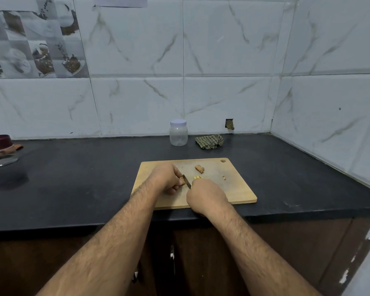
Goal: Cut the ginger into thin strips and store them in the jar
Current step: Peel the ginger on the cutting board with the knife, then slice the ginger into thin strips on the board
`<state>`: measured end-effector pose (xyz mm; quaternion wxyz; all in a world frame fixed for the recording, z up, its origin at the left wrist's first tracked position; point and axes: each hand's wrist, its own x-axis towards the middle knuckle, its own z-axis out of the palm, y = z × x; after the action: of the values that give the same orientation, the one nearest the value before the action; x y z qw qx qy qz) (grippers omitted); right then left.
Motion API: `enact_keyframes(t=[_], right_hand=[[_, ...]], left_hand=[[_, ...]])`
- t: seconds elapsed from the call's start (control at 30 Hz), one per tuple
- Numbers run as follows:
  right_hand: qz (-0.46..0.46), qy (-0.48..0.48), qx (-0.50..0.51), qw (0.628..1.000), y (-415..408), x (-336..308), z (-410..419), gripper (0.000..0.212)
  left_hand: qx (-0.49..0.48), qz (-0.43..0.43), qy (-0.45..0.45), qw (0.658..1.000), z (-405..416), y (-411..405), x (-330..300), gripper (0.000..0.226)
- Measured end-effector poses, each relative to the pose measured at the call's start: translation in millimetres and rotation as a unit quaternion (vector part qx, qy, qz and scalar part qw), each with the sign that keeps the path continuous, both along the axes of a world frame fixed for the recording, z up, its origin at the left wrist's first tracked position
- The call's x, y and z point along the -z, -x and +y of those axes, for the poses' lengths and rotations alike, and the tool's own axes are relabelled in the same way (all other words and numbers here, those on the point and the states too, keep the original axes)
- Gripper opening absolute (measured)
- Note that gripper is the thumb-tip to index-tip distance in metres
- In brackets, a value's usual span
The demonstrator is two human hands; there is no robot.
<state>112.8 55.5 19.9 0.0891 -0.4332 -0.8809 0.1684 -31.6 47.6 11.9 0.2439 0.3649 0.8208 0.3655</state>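
While the left hand [166,178] curls round a ginger piece [182,180] on the cutting board [233,189], right hand [205,197] grips the knife [186,181], blade at the ginger. Cut bits [197,177] just beside blade; another ginger chunk [199,168] further back. Jar [178,132], lid on, behind board by wall, w/ cloth [209,141] beside it.

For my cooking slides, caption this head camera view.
Left hand steadies ginger on the cutting board while right hand slices with a knife; jar waits behind.
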Motion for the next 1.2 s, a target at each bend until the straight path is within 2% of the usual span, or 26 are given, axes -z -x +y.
enact_keyframes(t=[0.13,0.67,0.77,0.87,1.07,1.2], right_hand=[[-0.006,0.008,-0.002,1.0,5.1,-4.0,1.8,0.028],[-0.051,0.009,-0.003,0.999,-10.1,-7.0,-2.8,0.029],[-0.061,0.019,-0.005,0.998,-15.5,-7.5,-0.6,0.024],[-0.045,0.055,0.001,0.997,-19.5,-9.1,4.9,0.013],[-0.015,0.114,0.012,0.993,-21.6,-7.5,22.3,0.021],[0.046,0.05,0.019,0.997,-12.4,-2.2,30.7,0.023]], left_hand=[[-0.002,-0.006,-0.007,1.0,0.4,-0.8,0.6,0.019],[-0.02,-0.029,-0.012,0.999,-3.9,-1.7,0.6,0.015],[-0.022,-0.034,-0.013,0.999,-3.9,-1.1,1.0,0.015],[-0.025,-0.03,-0.007,0.999,-3.3,-0.8,0.4,0.013],[-0.023,-0.009,-0.002,1.0,-4.4,4.7,1.8,0.017],[-0.007,0.003,-0.016,1.0,-6.7,7.3,5.7,0.019]])
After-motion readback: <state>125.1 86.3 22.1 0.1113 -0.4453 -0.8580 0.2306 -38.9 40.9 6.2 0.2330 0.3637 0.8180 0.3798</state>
